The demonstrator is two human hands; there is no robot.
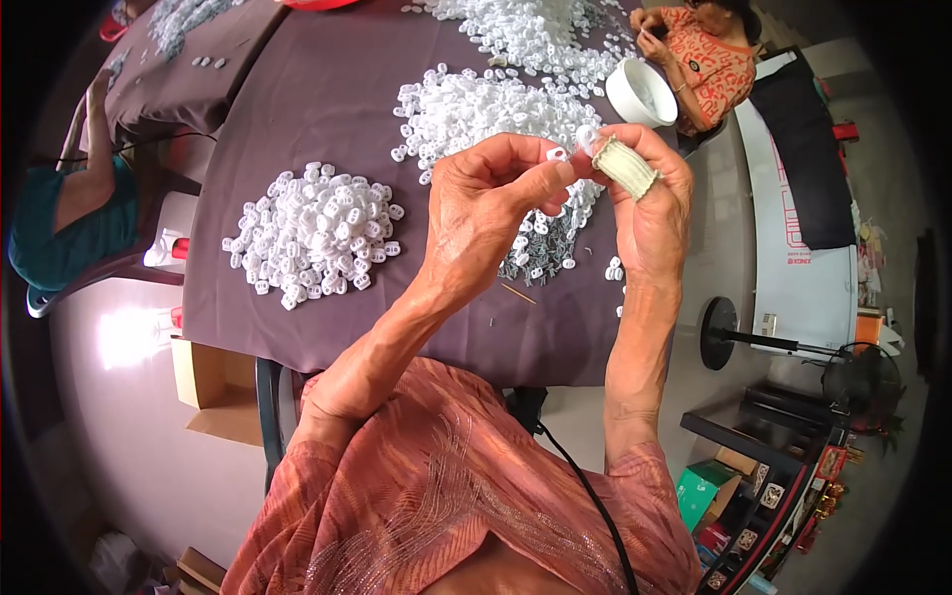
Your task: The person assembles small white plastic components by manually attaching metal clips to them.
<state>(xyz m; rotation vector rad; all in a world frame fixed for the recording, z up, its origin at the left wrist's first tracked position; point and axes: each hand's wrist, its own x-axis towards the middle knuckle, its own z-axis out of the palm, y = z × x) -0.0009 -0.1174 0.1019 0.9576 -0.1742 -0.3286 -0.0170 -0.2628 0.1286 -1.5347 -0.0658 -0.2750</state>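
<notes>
Both my hands are raised over the table, fingertips close together. Between thumb and fingers of my left hand (481, 203) is a small white plastic piece (557, 155), with a darker or reddish spot on its face. My right hand (654, 203) pinches another small white piece (586, 135); its exact shape is blurred. A pale ribbed cloth band (626, 169) wraps a finger of this hand. Behind my hands spreads a large heap of white pieces (496, 109). Below my fingers lies a pile of small grey bits (540, 253), too fine to make out, partly hidden by my left hand.
On the left sits a separate heap of white two-holed pieces (317, 233) on the brown tablecloth (446, 342). A thin wooden stick (518, 295) lies near the grey bits. A white bowl (642, 94) stands far right, near another person (706, 64). Another person (74, 213) sits left.
</notes>
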